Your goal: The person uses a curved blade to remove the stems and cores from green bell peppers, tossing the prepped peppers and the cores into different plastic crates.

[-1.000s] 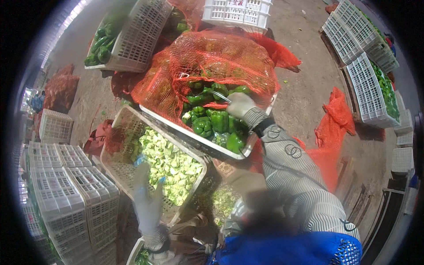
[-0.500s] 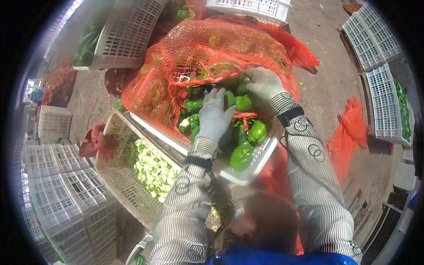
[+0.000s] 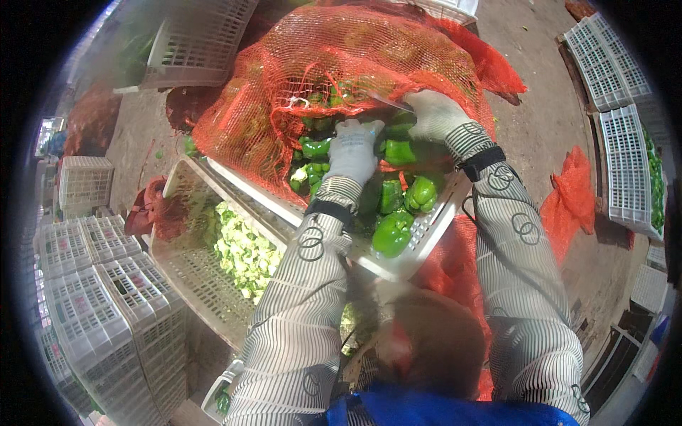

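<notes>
Green bell peppers (image 3: 392,233) spill from the mouth of a red mesh sack (image 3: 369,53) into a white plastic crate (image 3: 435,245) in front of me. My left hand (image 3: 353,150), in a pale glove, reaches down among the peppers at the sack's mouth. Its fingers curl downward, and whatever is beneath them is hidden. To its right, my gloved right hand (image 3: 439,116) is closed round a knife (image 3: 389,101), whose thin blade points left over the peppers. The knife's handle is hidden in the hand.
A tilted crate (image 3: 188,248) to the left holds many pale green cut pieces (image 3: 245,248). Stacked white crates (image 3: 92,305) stand at far left, and crates with green produce (image 3: 629,167) at right. A loose red mesh bag (image 3: 568,195) lies on the floor.
My left hand has moved slightly up and right, its spread fingers now curled down among the peppers. My right hand has shifted a little to the right and up, still with the knife.
</notes>
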The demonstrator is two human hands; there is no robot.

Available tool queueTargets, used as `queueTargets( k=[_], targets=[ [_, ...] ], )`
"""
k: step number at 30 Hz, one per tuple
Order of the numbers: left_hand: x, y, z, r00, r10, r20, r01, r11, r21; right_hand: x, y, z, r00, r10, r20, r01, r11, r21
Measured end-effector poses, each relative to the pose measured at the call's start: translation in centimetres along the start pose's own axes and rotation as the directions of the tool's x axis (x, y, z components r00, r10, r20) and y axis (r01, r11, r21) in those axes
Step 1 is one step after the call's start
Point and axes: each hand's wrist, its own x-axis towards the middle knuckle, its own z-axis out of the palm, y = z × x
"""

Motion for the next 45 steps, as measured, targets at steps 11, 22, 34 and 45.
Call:
queueTargets(
  k=[11,22,34,45],
  targets=[
    [-9.3,-3.8,-7.4,0.927,0.140,0.347,-0.038,0.958,-0.285,-8.0,-1.5,4.6,0.949,-0.120,0.292,-0.121,0.716,0.688],
    [3.8,-1.1,2.6,0.988,-0.071,0.137,0.083,0.993,-0.079,-5.7,4.7,1.1,0.935,0.290,-0.206,-0.004,0.587,0.810],
    [-1.4,-0.5,-1.3,0.943,0.003,0.333,0.005,1.000,-0.024,-14.4,0.3,2.2,0.968,0.239,0.075,-0.163,0.376,0.912],
    [-4.7,2.2,2.1,0.968,-0.150,-0.199,0.078,0.942,-0.327,-22.6,-2.6,2.5,0.929,0.360,0.090,-0.223,0.347,0.911]
  ],
)
